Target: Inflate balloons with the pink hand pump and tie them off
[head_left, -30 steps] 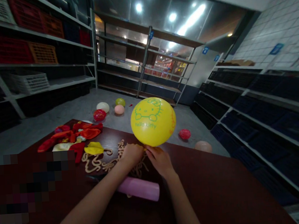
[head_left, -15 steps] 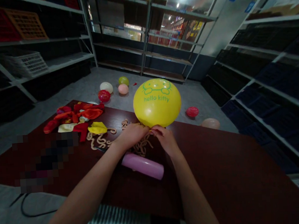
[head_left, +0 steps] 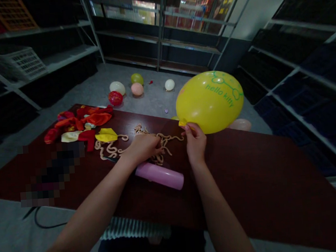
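Note:
My right hand [head_left: 195, 140] pinches the neck of an inflated yellow balloon [head_left: 209, 102] printed "hello kitty", holding it out to the right above the dark red table [head_left: 246, 174]. My left hand [head_left: 143, 147] rests, fingers curled, on a tangle of beige cord pieces [head_left: 160, 142] lying on the table; whether it grips any is unclear. A pink cylinder [head_left: 159, 175], probably a pump, lies just in front of both hands.
A heap of flat red, orange, white and yellow balloons [head_left: 78, 126] lies at the table's far left. Several inflated balloons [head_left: 125, 90] sit on the grey floor beyond. Metal shelving lines the left, back and right walls. A black cable [head_left: 42, 223] lies on the floor.
My left hand let go of the balloon's neck and dropped onto the cords. My right hand swung the yellow balloon to the right. The view tilted down.

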Tool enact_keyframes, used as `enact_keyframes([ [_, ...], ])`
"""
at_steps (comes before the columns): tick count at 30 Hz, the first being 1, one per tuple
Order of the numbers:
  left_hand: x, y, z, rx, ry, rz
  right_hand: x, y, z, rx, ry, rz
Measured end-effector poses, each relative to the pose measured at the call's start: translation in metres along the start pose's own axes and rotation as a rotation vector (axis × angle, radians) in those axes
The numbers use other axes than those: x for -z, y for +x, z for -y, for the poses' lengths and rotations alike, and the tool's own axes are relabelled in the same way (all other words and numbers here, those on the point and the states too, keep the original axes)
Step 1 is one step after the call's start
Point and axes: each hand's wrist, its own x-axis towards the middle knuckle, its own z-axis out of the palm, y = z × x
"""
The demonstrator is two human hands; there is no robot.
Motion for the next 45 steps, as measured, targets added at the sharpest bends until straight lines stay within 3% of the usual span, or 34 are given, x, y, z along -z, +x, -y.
enact_keyframes([
  [4,0.003,0.001,0.004,-0.111,-0.145,0.05,-0.007,-0.007,0.003,0.014,-0.025,0.074],
  [9,0.012,0.005,0.008,-0.253,-0.811,-0.059,-0.01,-0.01,0.001,0.021,-0.018,0.103],
  [13,0.015,0.004,0.006,-0.122,-1.439,-0.194,-0.011,-0.011,0.0,-0.007,0.006,0.103],
  [17,0.012,0.008,0.008,0.019,-1.632,-0.237,-0.012,-0.013,0.002,-0.012,0.018,0.104],
  [22,-0.003,0.021,0.018,0.243,-1.533,-0.237,-0.014,-0.017,0.007,0.0,0.039,0.103],
  [24,-0.008,0.024,0.02,0.275,-1.453,-0.249,-0.015,-0.018,0.008,-0.016,0.052,0.102],
  [27,-0.006,0.021,0.018,0.147,-1.44,-0.235,-0.016,-0.02,0.009,-0.058,0.074,0.103],
  [31,0.01,0.009,0.009,-0.05,-1.66,-0.042,-0.017,-0.021,0.011,-0.06,0.081,0.088],
  [33,0.016,0.005,0.006,-0.144,-1.702,-0.014,-0.016,-0.021,0.013,-0.046,0.092,0.085],
  [37,0.015,0.003,0.007,-0.184,-1.412,-0.259,-0.015,-0.022,0.014,-0.045,0.111,0.088],
  [41,0.008,0.006,0.018,-0.197,-0.837,-0.562,-0.014,-0.022,0.017,-0.035,0.093,0.08],
  [43,0.006,0.007,0.021,-0.221,-0.585,-0.658,-0.014,-0.022,0.017,-0.028,0.078,0.09],
  [45,0.007,0.007,0.02,-0.244,-0.5,-0.716,-0.014,-0.023,0.017,-0.028,0.06,0.109],
])
